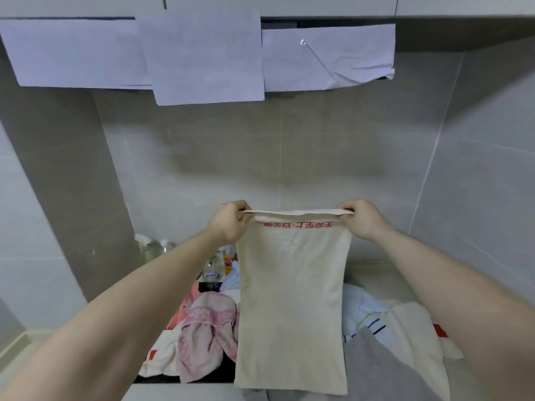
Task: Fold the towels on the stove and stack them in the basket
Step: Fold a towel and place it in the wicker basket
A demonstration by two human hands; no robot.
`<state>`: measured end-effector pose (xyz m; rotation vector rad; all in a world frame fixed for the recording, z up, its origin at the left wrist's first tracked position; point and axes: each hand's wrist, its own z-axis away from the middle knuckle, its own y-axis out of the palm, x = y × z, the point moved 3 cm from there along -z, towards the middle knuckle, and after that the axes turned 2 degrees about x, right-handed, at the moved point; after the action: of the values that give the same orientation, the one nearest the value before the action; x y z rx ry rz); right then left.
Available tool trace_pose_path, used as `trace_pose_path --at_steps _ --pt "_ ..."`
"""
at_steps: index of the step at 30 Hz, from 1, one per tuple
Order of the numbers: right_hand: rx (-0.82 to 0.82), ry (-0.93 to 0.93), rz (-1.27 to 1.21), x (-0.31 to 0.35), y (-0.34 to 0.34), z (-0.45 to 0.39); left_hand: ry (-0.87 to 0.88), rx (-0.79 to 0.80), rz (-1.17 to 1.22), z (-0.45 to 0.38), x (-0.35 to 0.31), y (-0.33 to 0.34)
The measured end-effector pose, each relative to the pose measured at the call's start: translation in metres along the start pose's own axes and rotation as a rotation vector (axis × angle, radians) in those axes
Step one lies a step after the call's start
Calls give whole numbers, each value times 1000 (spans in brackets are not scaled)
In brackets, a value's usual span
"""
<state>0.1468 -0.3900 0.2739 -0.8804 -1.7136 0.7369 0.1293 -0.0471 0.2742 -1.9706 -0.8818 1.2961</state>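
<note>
A cream towel (292, 299) with red lettering near its top edge hangs in the air in front of me, doubled over. My left hand (230, 221) pinches its top left corner and my right hand (363, 219) pinches its top right corner. Below it, on the dark stove (228, 369), lie loose towels: a pink one (205, 331), a white one with stripes (367, 314), a cream one with a red patch (417, 334) and a grey one (376, 369). No basket is in view.
Several bottles (215, 264) stand against the tiled wall behind the stove on the left. Sheets of white paper (202, 56) hang from the hood overhead. The pale counter edge (179, 392) runs along the front.
</note>
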Motion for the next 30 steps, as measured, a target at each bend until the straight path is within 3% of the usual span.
trace_pose_path --at_steps 19,25,30 --pt "241 132 -40 -73 128 122 163 201 -146 115 75 112" --pt "239 120 -59 -89 138 70 75 167 -109 71 84 120" --pt "105 35 -75 -74 116 0 88 99 -151 -5 73 93"
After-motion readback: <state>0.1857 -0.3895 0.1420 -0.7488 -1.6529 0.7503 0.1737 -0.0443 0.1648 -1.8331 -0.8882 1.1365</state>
